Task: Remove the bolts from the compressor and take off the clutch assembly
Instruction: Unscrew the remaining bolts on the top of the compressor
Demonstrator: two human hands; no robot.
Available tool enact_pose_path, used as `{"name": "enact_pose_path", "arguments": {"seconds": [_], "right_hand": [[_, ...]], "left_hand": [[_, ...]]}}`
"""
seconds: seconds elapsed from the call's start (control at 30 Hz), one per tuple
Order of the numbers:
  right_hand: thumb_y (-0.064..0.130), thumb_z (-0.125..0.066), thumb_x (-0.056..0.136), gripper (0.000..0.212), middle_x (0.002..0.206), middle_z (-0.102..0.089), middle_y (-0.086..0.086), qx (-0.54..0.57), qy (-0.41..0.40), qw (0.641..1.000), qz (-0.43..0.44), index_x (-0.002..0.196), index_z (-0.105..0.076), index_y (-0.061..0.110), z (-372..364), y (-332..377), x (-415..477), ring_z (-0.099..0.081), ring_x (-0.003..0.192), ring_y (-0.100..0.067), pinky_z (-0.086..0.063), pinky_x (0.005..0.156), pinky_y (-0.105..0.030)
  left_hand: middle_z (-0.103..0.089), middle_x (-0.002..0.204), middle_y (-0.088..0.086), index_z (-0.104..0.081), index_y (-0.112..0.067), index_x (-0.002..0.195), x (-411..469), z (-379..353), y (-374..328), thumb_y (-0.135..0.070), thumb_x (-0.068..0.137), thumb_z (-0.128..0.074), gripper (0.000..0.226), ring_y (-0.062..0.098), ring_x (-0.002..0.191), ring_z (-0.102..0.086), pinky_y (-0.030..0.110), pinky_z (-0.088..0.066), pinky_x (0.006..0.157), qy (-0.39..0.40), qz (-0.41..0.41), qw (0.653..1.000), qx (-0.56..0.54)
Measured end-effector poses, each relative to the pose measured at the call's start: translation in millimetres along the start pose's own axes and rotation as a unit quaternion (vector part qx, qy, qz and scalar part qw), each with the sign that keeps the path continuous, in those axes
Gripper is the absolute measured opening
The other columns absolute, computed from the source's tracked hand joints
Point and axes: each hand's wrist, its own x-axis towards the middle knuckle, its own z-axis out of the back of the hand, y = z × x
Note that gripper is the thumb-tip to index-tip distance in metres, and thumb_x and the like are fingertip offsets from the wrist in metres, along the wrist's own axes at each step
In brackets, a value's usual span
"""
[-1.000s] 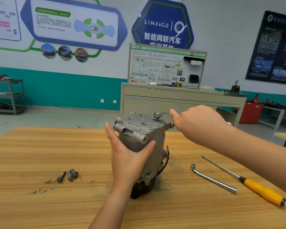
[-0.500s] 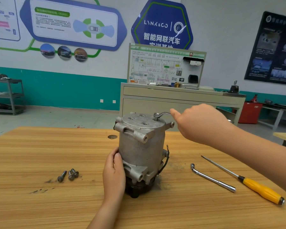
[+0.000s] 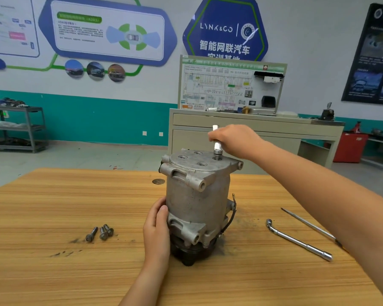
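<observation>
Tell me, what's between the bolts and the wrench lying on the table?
The compressor, held by the left hand, stands between them, seen in the head view.

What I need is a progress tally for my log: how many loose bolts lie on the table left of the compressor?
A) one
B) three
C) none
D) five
B: three bolts lie close together on the wooden table, left of the compressor and of the left hand that holds its side.
</observation>
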Motion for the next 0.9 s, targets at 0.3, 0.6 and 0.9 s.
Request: {"name": "enact_pose_path", "arguments": {"seconds": [0.3,0.6,0.9], "right_hand": [[0.023,-0.035,0.1,0.028,0.081,-0.061,-0.012,0.258,-0.165,0.933,-0.191,0.119,-0.049,0.008,46.4,-18.8,-38.7,-0.058,0.073,-0.031,-0.049,0.069,-0.044],[0.024,-0.033,0.099,0.021,0.068,-0.045,0.001,0.004,0.133,0.984,-0.117,0.104,-0.052,0.018,85.6,24.2,-90.3,-0.041,0.057,-0.012,-0.028,0.047,-0.027],[0.0,-0.044,0.09,0.006,0.061,-0.033,-0.001,-0.138,0.185,0.969,-0.088,0.088,-0.047,0.005,101.1,62.3,-78.1,-0.033,0.05,-0.016,-0.033,0.046,-0.028]], "left_hand": [[-0.053,0.113,-0.018,-0.043,-0.033,0.122,-10.1,-1.7,9.6,-0.024,0.097,-0.042,0.027,-0.014,0.099,-0.053,0.006,-0.044,0.071,0.041,-0.039,0.998,0.041],[-0.053,0.11,-0.013,-0.039,-0.029,0.121,-8.0,-2.6,14.6,-0.03,0.098,-0.041,0.023,-0.004,0.098,-0.052,0.009,-0.041,0.069,0.031,-0.065,0.994,0.082],[-0.055,0.111,-0.003,-0.039,-0.029,0.119,-6.6,-3.1,17.0,-0.028,0.098,-0.041,0.021,0.002,0.1,-0.053,0.014,-0.04,0.07,0.03,-0.068,0.994,0.081]]}}
